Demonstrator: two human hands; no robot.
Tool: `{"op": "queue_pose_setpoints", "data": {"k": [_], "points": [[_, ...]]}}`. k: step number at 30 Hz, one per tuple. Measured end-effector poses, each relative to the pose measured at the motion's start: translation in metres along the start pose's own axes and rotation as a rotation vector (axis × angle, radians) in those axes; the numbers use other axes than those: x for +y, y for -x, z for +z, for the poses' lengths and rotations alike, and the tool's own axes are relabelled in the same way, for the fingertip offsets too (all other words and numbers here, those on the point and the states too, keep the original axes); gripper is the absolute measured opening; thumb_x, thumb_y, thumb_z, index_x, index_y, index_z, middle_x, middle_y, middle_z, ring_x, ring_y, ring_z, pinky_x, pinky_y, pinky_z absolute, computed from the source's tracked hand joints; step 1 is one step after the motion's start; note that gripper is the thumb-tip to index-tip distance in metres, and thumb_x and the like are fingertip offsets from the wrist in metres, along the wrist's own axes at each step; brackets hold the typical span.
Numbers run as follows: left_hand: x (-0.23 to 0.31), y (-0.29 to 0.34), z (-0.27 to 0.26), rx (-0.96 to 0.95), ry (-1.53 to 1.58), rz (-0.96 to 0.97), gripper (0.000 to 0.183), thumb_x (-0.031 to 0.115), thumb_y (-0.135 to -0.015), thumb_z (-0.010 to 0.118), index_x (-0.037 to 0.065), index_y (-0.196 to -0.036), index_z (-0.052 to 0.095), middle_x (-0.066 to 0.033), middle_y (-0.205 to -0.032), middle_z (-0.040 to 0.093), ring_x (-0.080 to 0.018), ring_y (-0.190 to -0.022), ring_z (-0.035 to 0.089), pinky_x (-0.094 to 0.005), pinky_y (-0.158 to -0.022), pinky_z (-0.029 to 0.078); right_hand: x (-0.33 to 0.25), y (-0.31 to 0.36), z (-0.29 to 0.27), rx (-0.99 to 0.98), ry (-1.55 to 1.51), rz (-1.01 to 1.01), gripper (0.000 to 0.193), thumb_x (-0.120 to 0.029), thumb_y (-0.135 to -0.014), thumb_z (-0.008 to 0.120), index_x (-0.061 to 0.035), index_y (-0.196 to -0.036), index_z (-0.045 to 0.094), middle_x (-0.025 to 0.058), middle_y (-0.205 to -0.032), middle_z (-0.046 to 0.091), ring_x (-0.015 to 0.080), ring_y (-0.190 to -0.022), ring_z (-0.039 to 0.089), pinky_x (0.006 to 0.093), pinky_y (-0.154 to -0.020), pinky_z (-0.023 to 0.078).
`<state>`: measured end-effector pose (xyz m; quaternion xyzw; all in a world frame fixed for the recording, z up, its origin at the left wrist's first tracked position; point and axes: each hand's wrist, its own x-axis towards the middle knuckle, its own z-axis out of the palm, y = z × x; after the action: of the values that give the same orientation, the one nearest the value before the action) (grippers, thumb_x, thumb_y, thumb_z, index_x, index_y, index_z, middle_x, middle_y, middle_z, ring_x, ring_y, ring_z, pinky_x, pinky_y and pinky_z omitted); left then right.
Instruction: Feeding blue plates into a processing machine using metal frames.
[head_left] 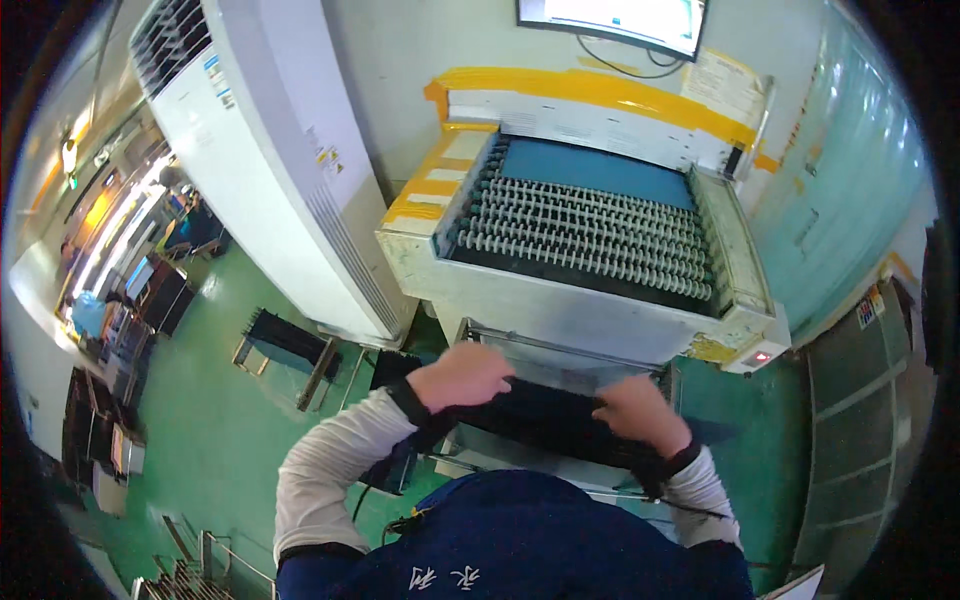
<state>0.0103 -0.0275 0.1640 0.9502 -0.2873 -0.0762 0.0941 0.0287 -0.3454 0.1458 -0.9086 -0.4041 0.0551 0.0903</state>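
Observation:
My left hand (462,376) is closed, its fingers curled near the front of a roller conveyor machine (580,225). To its right, my right hand (642,410) is also closed, slightly smeared by motion. A thin greyish see-through sheet (565,374) shows between and beyond the hands; I cannot tell whether the fingers pinch its edge. Below both hands lies a long black rack or stack of dark pieces (545,425) on a metal-framed stand. What each hand holds is too dark and small to make out.
The machine's rows of pale roller discs (590,238) lead to a blue sheet (600,170). A tall white air conditioner (275,160) stands at left, beside a low stand with a black rack (285,338). Clear plastic curtains (830,170) and a grey panelled unit (860,400) are at right.

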Motion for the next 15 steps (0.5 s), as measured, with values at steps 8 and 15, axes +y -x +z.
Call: {"op": "queue_pose_setpoints", "data": {"k": [8,15], "points": [[0.061,0.02,-0.198,0.274,-0.225,0.11,0.019,0.024,-0.085,0.064,0.01,-0.097,0.07,-0.0122,-0.086,0.067,-0.0354,-0.084,0.063,-0.0462,-0.07,0.05,-0.05,0.022,-0.194,0.376,0.135,-0.031,0.015,-0.018,-0.078,0.069,-0.0043,-0.08,0.064,0.0147,-0.072,0.061,0.037,-0.073,0.062,0.048,-0.066,0.048],[0.045,-0.001,-0.211,0.776,-0.416,0.153,0.026,0.007,-0.076,0.064,0.01,-0.1,0.07,-0.0091,-0.09,0.068,-0.0325,-0.082,0.064,-0.0421,-0.073,0.053,-0.04,-0.021,-0.22,0.747,0.378,-0.062,0.01,-0.008,-0.075,0.064,-0.0059,-0.085,0.064,0.012,-0.078,0.061,0.0332,-0.077,0.062,0.0433,-0.067,0.05]]}}
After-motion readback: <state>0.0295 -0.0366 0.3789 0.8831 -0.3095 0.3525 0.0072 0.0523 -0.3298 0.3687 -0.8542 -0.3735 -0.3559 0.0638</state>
